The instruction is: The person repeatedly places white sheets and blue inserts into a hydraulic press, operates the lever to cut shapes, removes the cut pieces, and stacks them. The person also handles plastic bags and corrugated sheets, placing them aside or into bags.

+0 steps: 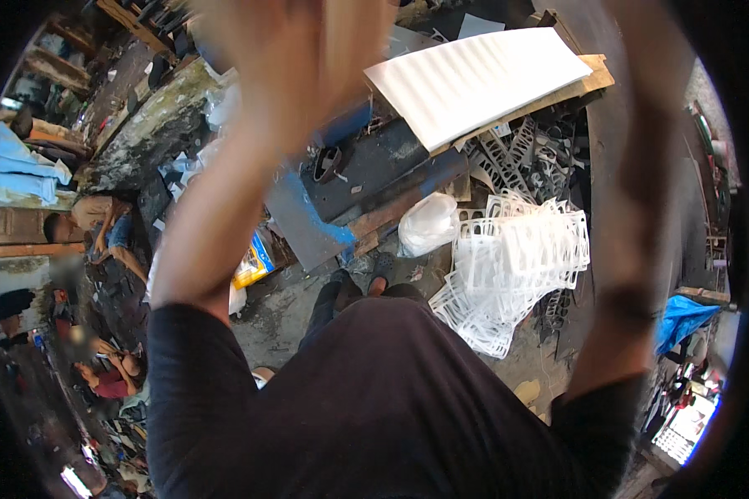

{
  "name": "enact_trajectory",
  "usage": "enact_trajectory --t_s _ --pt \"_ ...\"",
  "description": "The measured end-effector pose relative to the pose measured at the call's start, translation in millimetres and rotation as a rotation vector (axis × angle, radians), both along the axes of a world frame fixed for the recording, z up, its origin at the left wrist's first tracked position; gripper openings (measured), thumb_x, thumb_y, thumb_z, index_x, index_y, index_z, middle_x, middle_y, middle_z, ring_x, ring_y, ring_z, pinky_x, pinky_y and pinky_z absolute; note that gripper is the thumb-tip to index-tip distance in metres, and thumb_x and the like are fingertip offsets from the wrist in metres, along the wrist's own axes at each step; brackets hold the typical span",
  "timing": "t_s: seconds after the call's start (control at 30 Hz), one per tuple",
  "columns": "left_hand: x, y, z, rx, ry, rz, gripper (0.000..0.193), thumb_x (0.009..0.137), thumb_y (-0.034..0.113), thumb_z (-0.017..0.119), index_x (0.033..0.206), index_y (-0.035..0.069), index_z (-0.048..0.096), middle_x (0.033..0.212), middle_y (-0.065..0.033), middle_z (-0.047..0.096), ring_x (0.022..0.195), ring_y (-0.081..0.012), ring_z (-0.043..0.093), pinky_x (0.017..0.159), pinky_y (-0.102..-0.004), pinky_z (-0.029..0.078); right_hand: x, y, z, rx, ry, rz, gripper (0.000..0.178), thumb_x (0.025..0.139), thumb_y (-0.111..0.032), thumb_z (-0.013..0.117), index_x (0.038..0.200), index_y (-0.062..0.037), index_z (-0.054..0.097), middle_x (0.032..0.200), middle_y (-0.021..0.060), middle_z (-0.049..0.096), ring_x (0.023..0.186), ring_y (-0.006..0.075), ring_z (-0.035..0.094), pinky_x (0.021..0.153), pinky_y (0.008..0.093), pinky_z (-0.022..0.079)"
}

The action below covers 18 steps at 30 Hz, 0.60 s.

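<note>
My left hand (pixel 308 37) is raised at the upper edge, smeared by motion and partly cut off, so its fingers cannot be read. It is nearest to a dark metal machine with blue paint (pixel 312 212) and a white sheet (pixel 483 83). The sheet lies on a brown board (pixel 595 75), to the right of this hand. My right forearm (pixel 645 166) is also lifted, blurred, and runs out past the top; the hand itself is outside the picture.
White sheets with cut-out holes (pixel 516 249) are heaped right of my legs, beside a white plastic bag (pixel 427 224). Dark punched scraps (pixel 533 162) lie behind them. A yellow and blue packet (pixel 254 262) is at left. Two people (pixel 108 220) (pixel 112 378) sit farther left.
</note>
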<state>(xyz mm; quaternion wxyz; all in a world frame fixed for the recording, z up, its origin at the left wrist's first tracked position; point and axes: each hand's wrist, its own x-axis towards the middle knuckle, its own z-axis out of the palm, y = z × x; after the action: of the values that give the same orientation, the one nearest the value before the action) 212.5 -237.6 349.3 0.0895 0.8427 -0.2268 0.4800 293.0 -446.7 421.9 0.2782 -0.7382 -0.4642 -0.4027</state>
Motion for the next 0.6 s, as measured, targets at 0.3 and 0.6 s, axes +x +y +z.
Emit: enact_trajectory --t_s 0.3,0.6 --pt "-177 -29 -324 -0.550 0.765 0.956 0.094 0.079 0.045 0.077 0.150 0.006 0.030 0.140 -0.0213 0.045 0.136 -0.0427 0.031 0.109 -0.0592 0.022 -52 22 -398 0.251 2.102 0.018 0.028 0.094 -0.017 0.061 0.116 0.0012 0.060 0.096 0.0060 0.061 0.085 0.0160 0.061 0.079 0.0309 0.051" --pt "-154 33 -349 -0.167 0.918 0.491 0.045 0.082 0.034 0.073 0.118 0.009 0.066 0.120 -0.0146 0.063 0.119 -0.0337 0.055 0.111 -0.0566 0.028 -52 53 -430 0.529 2.237 0.142 0.034 0.097 -0.015 0.057 0.122 0.0044 0.045 0.115 0.0137 0.052 0.097 0.0206 0.060 0.086 0.0350 0.052"
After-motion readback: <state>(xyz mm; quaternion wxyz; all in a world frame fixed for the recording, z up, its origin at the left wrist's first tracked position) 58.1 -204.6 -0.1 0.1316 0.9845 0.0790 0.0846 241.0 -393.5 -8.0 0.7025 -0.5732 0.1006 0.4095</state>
